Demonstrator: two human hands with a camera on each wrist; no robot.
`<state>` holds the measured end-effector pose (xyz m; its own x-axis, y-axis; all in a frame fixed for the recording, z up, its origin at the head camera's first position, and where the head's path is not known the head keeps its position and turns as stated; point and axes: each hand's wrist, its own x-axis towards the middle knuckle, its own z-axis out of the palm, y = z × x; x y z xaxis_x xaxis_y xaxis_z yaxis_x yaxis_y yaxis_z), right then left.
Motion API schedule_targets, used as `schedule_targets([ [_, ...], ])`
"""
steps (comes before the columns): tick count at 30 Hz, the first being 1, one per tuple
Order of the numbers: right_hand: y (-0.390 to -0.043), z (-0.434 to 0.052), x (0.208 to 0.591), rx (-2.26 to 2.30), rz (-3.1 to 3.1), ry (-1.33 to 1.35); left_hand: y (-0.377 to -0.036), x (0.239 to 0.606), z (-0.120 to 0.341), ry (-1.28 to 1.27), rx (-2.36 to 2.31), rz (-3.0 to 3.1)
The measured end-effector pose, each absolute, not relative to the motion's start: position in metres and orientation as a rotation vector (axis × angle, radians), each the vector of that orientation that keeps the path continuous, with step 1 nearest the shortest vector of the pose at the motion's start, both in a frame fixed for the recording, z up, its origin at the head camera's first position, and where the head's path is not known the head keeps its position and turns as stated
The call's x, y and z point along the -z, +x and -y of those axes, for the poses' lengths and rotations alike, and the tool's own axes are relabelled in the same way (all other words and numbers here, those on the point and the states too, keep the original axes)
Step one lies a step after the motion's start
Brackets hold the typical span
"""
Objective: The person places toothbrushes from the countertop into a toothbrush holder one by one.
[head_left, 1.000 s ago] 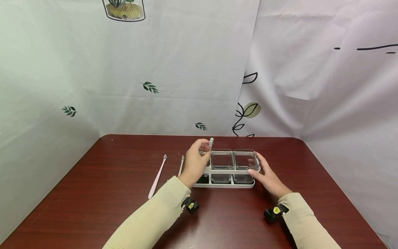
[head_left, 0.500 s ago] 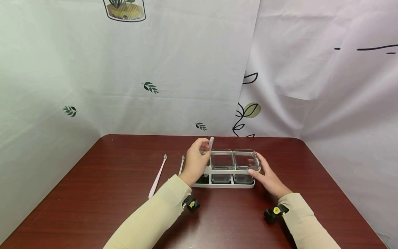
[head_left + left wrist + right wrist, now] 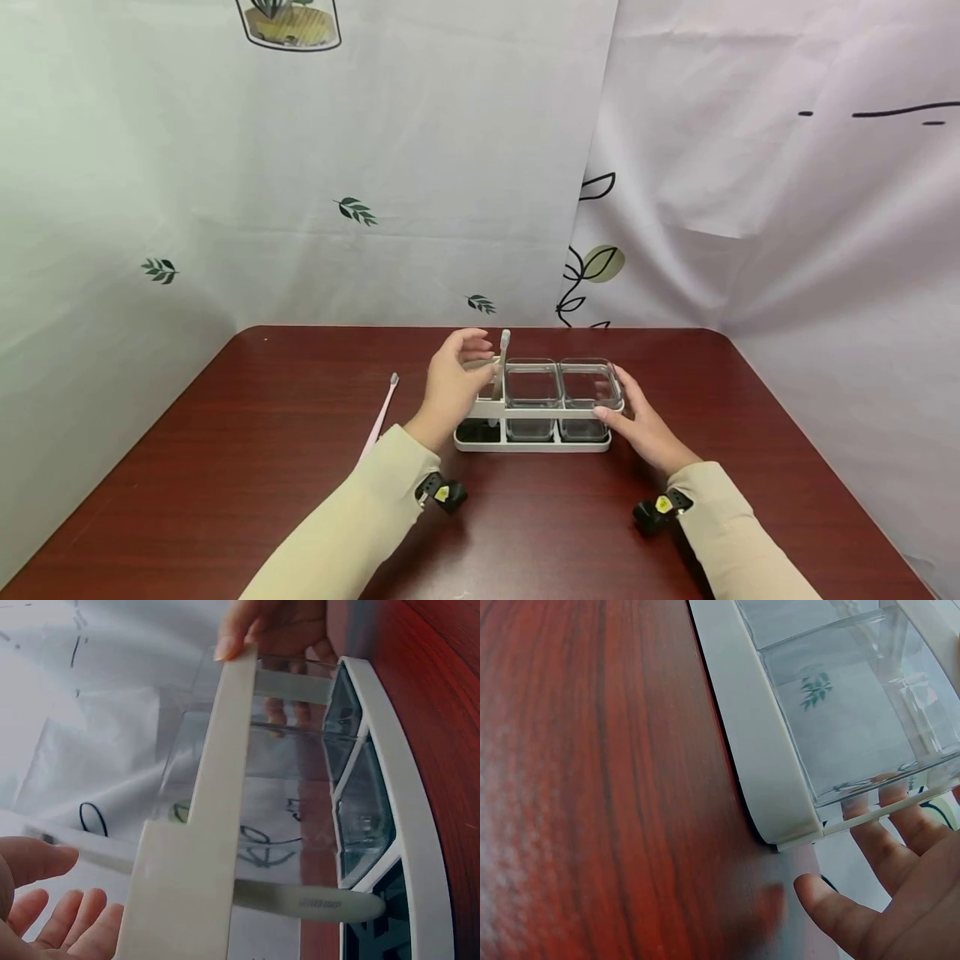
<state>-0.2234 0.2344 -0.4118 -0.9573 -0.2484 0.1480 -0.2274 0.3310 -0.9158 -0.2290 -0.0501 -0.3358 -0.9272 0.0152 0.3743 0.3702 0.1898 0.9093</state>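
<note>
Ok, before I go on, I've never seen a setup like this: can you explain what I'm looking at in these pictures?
There is no machine here, just a person's bare left hand and right hand. The wide picture comes from a camera on the head, looking forward and down; the two close ones come from the small black cameras on the wrists. On the dark red table stands a white rack with two clear cups side by side. A toothbrush stands in the rack's left-end opening, and a pink-handled toothbrush lies to the left, partly hidden by the sleeve. The right hand holds the rack's right end. The left hand is right beside the standing brush, not wrapped round it; I can't tell whether it touches it.
</note>
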Motion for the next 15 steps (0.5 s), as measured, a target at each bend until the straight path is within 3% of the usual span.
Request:
schedule_targets([
  [15,-0.224,-0.234,0.413,1.735,-2.545,-0.429,-0.238,0.338,0.082,-0.143,2.299,1.893],
])
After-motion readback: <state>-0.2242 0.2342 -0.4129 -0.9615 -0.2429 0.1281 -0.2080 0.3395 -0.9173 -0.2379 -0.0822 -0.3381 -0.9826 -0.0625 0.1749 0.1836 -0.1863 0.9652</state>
